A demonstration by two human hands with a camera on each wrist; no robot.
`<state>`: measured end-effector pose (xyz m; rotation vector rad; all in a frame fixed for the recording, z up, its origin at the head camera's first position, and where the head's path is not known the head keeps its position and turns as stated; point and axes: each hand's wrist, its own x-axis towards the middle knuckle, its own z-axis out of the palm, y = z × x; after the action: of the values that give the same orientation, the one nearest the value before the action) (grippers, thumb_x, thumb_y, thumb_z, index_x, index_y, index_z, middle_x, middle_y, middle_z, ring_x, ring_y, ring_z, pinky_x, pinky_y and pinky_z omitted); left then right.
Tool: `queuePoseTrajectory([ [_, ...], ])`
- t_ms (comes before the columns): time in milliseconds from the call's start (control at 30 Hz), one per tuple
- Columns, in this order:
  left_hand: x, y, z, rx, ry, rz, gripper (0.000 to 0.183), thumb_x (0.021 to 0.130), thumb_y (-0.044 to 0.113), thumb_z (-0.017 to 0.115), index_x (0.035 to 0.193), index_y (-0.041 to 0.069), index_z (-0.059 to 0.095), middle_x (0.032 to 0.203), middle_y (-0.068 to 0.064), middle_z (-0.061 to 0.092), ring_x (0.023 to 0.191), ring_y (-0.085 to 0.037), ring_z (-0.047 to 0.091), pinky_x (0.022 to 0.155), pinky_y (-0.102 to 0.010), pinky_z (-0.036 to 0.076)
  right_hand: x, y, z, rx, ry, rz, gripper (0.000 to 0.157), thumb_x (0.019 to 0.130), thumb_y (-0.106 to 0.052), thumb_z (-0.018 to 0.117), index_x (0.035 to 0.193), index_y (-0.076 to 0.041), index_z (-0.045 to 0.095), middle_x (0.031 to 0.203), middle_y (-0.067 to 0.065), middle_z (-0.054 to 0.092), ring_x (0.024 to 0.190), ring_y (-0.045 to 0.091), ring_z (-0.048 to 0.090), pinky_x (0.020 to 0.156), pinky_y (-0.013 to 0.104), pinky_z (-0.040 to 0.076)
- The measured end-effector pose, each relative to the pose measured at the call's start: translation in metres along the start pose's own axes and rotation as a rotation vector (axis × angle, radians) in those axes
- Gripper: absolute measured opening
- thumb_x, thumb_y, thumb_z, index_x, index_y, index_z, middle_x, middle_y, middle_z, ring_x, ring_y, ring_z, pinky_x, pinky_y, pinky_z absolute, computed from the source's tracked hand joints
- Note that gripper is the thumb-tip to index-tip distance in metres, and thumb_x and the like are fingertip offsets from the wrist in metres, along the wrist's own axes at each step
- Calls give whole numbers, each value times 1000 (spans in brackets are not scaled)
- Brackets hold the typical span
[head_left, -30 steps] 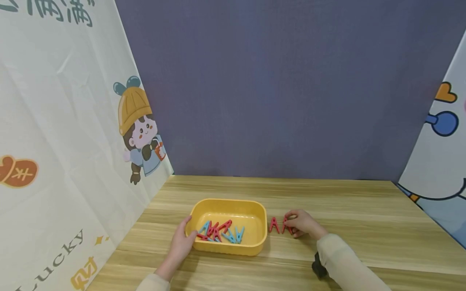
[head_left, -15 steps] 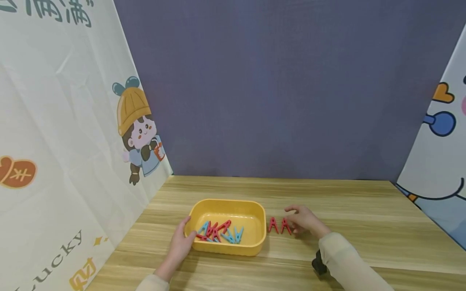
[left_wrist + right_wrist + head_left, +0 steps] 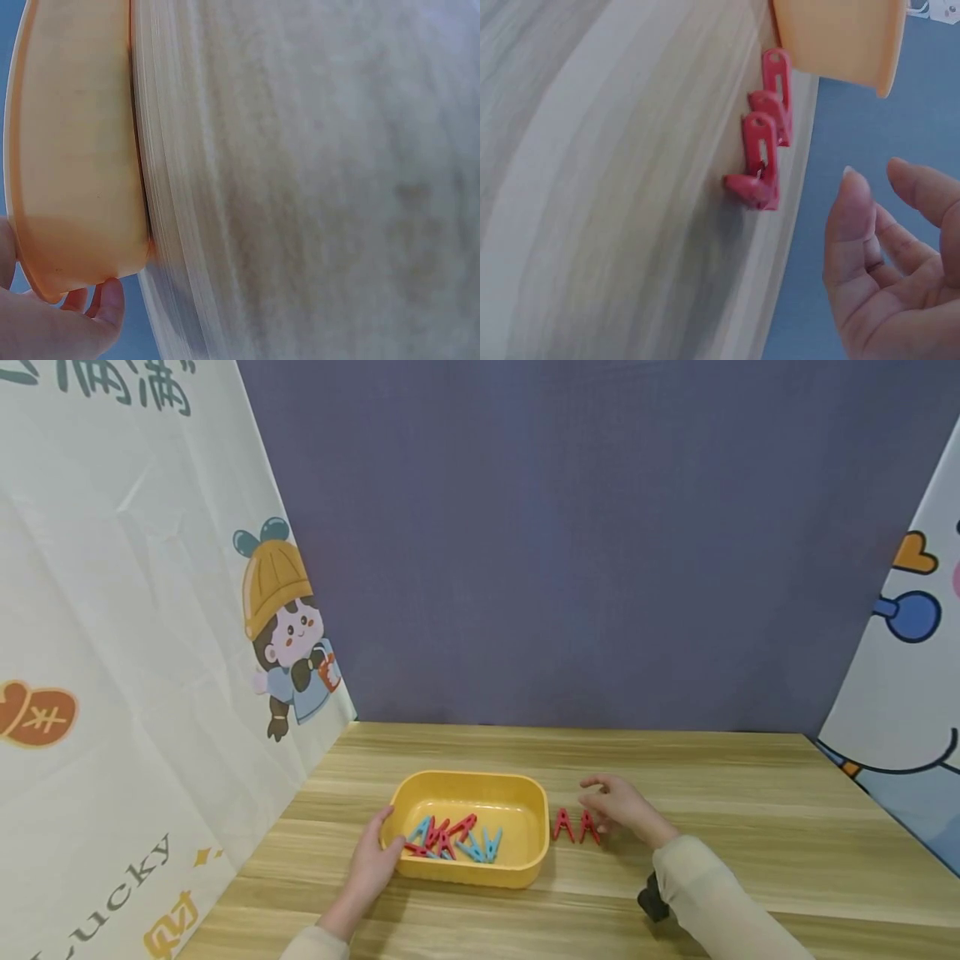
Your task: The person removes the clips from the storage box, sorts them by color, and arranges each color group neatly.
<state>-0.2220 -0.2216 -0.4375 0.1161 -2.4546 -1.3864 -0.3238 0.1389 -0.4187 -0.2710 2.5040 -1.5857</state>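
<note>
My left hand (image 3: 372, 857) grips the left end of a yellow plastic tub (image 3: 480, 873), the thumb over its rim and the fingers along the outside. Red and light blue clothespins (image 3: 491, 845) lie jumbled in the tub's near left part. Two red clothespins (image 3: 563, 825) stand in a row on the table just right of the tub, legs spread. Beside the right-hand clothespin (image 3: 761, 154) hovers my right hand (image 3: 624, 807), slightly raised. Thumb and index finger are apart in the right wrist view, with nothing between them.
The wood-grain table (image 3: 525, 927) runs back to a dark blue-grey cloth wall (image 3: 570, 568). A printed white sheet (image 3: 150, 610) hangs along the left side, another at the right. A black object (image 3: 653, 898) is at the right wrist.
My right hand has let go of the right-hand red clothespin, drawn back from it and risen slightly. That clothespin stays standing. The left hand and tub hold still.
</note>
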Motion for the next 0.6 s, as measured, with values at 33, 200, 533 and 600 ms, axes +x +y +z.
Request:
queuePoseTrajectory([
  [33, 0, 0, 0, 0, 0, 0, 50, 86, -1, 53, 133, -9, 37, 135, -32, 34, 125, -47, 29, 102, -57, 24, 0, -2, 1, -5, 3, -7, 43, 89, -14, 59, 125, 5, 48, 84, 16, 55, 50, 13, 49, 48, 32, 52],
  [200, 0, 0, 0, -7, 4, 2, 50, 86, -1, 53, 133, -8, 38, 135, -31, 35, 125, -46, 30, 103, -56, 24, 1, -9, 5, -10, 7, -49, 39, 88, -13, 61, 121, 4, 51, 86, 19, 55, 53, 17, 53, 48, 32, 52],
  [533, 0, -2, -1, -6, 9, 3, 50, 86, -1, 54, 133, -8, 39, 135, -32, 35, 125, -47, 30, 102, -56, 24, 1, -23, 14, 43, -17, -78, 36, 88, -4, 57, 121, 8, 50, 79, 13, 51, 52, 20, 52, 48, 36, 52],
  [600, 0, -2, -2, -8, 6, 3, 50, 86, 0, 54, 133, -8, 38, 135, -32, 35, 125, -47, 30, 102, -57, 24, 1, -25, 14, 36, -22, -86, 36, 88, -5, 57, 121, 8, 50, 80, 15, 52, 51, 20, 52, 48, 35, 52],
])
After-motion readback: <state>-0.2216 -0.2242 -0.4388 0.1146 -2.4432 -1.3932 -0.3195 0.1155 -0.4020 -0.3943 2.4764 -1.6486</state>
